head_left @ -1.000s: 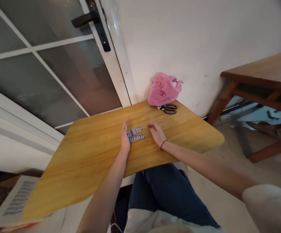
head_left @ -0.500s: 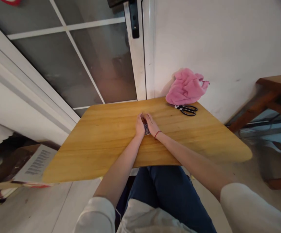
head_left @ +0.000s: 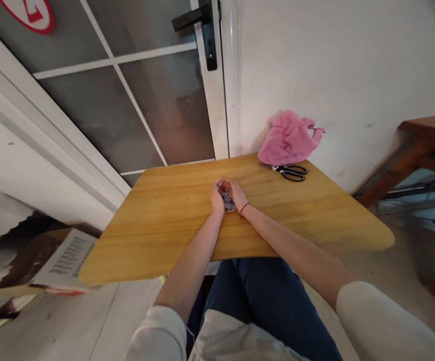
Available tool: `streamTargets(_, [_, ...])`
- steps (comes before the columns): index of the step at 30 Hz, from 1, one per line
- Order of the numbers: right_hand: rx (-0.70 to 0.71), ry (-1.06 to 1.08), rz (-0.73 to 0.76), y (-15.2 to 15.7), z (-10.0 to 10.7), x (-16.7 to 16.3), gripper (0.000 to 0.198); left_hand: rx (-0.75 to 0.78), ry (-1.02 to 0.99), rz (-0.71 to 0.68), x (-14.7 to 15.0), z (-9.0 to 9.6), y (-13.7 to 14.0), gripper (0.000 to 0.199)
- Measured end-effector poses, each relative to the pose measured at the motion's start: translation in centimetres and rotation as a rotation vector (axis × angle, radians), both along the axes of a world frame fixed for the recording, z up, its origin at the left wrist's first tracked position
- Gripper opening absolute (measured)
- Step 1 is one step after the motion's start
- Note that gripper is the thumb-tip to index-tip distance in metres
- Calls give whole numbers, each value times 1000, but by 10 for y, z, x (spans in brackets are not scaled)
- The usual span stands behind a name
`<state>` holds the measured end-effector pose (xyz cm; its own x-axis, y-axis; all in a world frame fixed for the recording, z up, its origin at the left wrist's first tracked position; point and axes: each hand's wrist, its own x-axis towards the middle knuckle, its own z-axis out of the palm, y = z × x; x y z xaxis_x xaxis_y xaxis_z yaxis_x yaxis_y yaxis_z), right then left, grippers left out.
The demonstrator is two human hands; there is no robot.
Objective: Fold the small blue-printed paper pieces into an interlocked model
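A small, flat black-and-white patterned piece (head_left: 229,201) lies low between my hands over the middle of the wooden table (head_left: 157,215). I cannot make out its kind. My left hand (head_left: 218,197) is cupped along its left side, and my right hand (head_left: 238,194), below a red string bracelet (head_left: 244,206), curves round its right side. The fingertips of both hands come together at the far end. Part of the piece is hidden under the fingers.
Black-handled scissors (head_left: 292,173) lie at the table's back right, beside a crumpled pink cloth (head_left: 290,138) against the wall. Behind the table stands a glazed door with a black handle (head_left: 190,19). An open cardboard box (head_left: 64,255) sits at lower left, a wooden stool (head_left: 424,145) at right.
My palms have parted slightly, so more of the patterned piece shows between them. The camera has tilted up a little, bringing more of the door into view. Scissors and cloth stay put.
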<state>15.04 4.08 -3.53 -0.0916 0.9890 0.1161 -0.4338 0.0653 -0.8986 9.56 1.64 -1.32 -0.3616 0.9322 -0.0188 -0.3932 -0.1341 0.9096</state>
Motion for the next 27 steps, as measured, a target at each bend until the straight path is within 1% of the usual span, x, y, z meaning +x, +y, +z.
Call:
streamTargets(3, [-95, 73, -3, -2, 6, 2, 29, 15, -55, -6, -2, 1, -3, 45])
streamTargets(6, [-154, 142, -30, -6, 11, 3, 26, 38, -71, -6, -5, 2, -6, 42])
streamTargets(9, [-191, 199, -57, -8, 13, 4, 23, 66, -52, 1, -5, 2, -8, 39])
streamTargets(12, [-221, 242, -77, -8, 13, 4, 21, 119, 3, 2, -4, 3, -8, 41])
streamTargets(17, [-263, 294, -90, -6, 15, 6, 23, 248, 161, -13, -1, 5, -7, 51])
streamTargets(21, [-302, 329, -89, -7, 18, 7, 26, 347, 344, -20, 4, 3, -9, 48])
streamTargets(25, [-321, 360, -71, -7, 21, 7, 28, 426, 550, -76, 10, 2, -15, 47])
streamTargets(27, [-317, 374, -61, -8, 22, 7, 27, 444, 646, -99, 12, 4, -19, 42])
